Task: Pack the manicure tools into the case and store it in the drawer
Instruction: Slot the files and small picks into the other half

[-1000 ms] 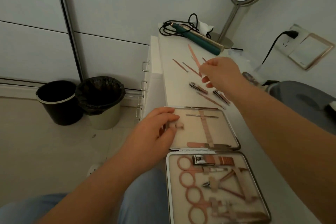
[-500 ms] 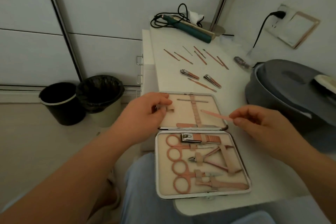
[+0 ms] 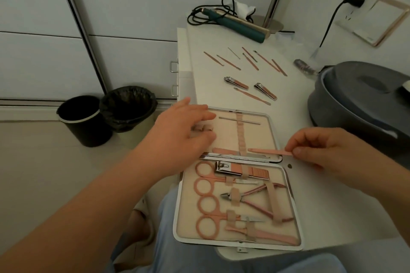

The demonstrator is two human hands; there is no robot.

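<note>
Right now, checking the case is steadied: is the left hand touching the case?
Touching. The head view shows the left hand lying flat on the lining of the open case, fingers spread across its far half, with no gap visible.

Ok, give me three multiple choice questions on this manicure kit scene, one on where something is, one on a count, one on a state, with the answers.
1. Where is the pink nail file held by the right hand?
A. over the near edge of the case's upper half
B. beside the hair straightener
C. in the black bin

2. How many nail clippers lie loose on the white table, outside the case?
A. none
B. two
C. five

3. What state is the case in?
A. zipped shut
B. open flat
C. half closed, standing on edge

Answers: 1 A, the file's tip lies by the hinge. 2 B, a left clipper and a right clipper sit beyond the case. 3 B, both halves lie flat with tools strapped in; the left hand rests on the upper half.
</note>
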